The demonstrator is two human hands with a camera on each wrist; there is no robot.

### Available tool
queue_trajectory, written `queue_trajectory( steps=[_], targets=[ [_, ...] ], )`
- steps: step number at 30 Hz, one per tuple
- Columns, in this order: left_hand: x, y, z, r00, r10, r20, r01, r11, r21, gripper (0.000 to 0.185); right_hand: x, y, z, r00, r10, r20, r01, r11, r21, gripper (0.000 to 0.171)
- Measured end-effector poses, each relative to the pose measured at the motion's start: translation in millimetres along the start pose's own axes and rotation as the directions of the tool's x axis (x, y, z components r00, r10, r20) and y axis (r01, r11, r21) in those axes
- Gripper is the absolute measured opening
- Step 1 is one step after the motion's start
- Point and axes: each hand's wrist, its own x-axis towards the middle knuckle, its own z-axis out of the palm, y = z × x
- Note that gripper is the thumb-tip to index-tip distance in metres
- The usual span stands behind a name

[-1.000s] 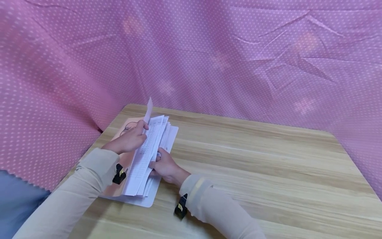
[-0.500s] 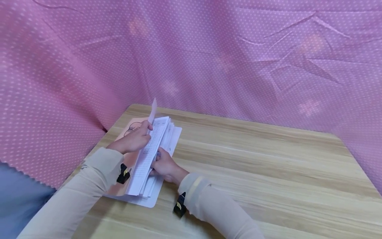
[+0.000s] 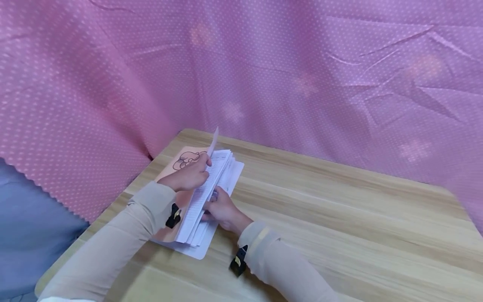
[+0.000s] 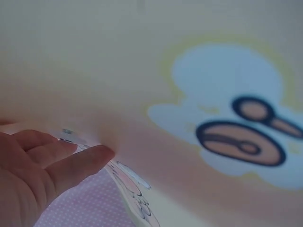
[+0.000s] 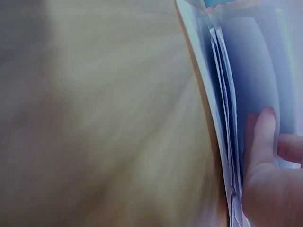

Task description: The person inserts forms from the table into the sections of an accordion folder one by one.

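Observation:
A folder with a peach cartoon cover (image 3: 185,201) lies half opened at the table's left, its white back half (image 3: 207,241) flat on the wood. My left hand (image 3: 192,174) pinches the raised cover near its far edge; the left wrist view shows the thumb and fingers at that edge beside the cover's printed drawings (image 4: 241,144). Inside are several loose printed sheets (image 3: 198,205), tilted up along with the cover. From the right side, my right hand (image 3: 224,209) grips some sheets, and in the right wrist view its fingers (image 5: 262,142) lie against a white sheet (image 5: 251,71).
The wood-grain table (image 3: 320,218) stretches away to the right of the folder. Pink dotted cloth (image 3: 264,84) hangs behind and along the left side. A blue-grey surface (image 3: 34,226) shows at the lower left. Small black devices (image 3: 238,261) are strapped at both wrists.
The head view has turned left, so the table and folder appear further right. Both hands keep their hold, with little movement against the folder.

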Motion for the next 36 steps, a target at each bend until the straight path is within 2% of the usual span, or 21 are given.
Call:
queue_trajectory(
  steps=[3, 6, 11, 13, 15, 17, 20, 23, 27, 31, 34, 36],
  targets=[
    [4.5, 1.7, 7.2, 1.000, 0.011, 0.012, -0.012, 1.000, 0.017, 0.031, -3.9, -1.7, -10.1, 1.000, 0.014, -0.016, -0.014, 0.999, 0.030, 0.055],
    [8.0, 2.8, 14.4, 0.998, 0.020, 0.068, -0.020, 1.000, 0.009, 0.036, -8.5, -5.8, -21.5, 0.999, 0.022, -0.041, -0.020, 0.999, 0.050, 0.060],
    [12.7, -0.6, 36.8, 0.984, 0.029, 0.176, -0.032, 0.999, 0.011, 0.066, -16.8, -8.2, -46.4, 0.996, 0.022, -0.091, -0.018, 0.999, 0.051, 0.065],
    [15.4, 0.1, 45.7, 0.977, -0.010, 0.213, -0.001, 0.999, 0.049, 0.076, -21.1, -10.6, -56.9, 0.995, 0.023, -0.098, -0.017, 0.998, 0.060, 0.066],
    [16.8, 3.8, 53.2, 0.968, -0.072, 0.241, 0.044, 0.992, 0.119, 0.078, -25.9, -13.6, -67.3, 0.994, 0.023, -0.106, -0.015, 0.997, 0.078, 0.067],
    [18.3, 9.1, 59.2, 0.964, -0.125, 0.235, 0.072, 0.973, 0.220, 0.077, -30.1, -17.3, -77.4, 0.993, 0.016, -0.121, -0.004, 0.995, 0.098, 0.067],
    [20.6, 15.7, 69.3, 0.964, -0.183, 0.195, 0.105, 0.930, 0.353, 0.069, -36.8, -21.8, -94.5, 0.988, 0.000, -0.153, 0.018, 0.994, 0.111, 0.066],
    [24.9, 18.7, 81.0, 0.960, -0.230, 0.157, 0.155, 0.911, 0.383, 0.063, -47.4, -23.9, -114.6, 0.980, -0.009, -0.198, 0.031, 0.993, 0.110, 0.064],
    [29.9, 20.4, 91.0, 0.950, -0.278, 0.138, 0.213, 0.908, 0.361, 0.060, -68.2, -29.0, -143.3, 0.968, -0.021, -0.250, 0.047, 0.994, 0.098, 0.058],
    [34.2, 18.9, 89.9, 0.949, -0.282, 0.141, 0.223, 0.917, 0.331, 0.060, -84.4, -40.9, -168.4, 0.955, -0.052, -0.291, 0.067, 0.997, 0.043, 0.059],
    [37.5, 15.6, 85.0, 0.949, -0.271, 0.161, 0.215, 0.930, 0.300, 0.061, -90.4, -49.8, -184.3, 0.934, -0.089, -0.346, 0.061, 0.994, -0.091, 0.055],
    [41.1, 13.1, 81.2, 0.948, -0.260, 0.181, 0.206, 0.940, 0.271, 0.062, -92.9, -55.0, -193.7, 0.917, -0.116, -0.381, 0.037, 0.977, -0.210, 0.051]
  ],
)
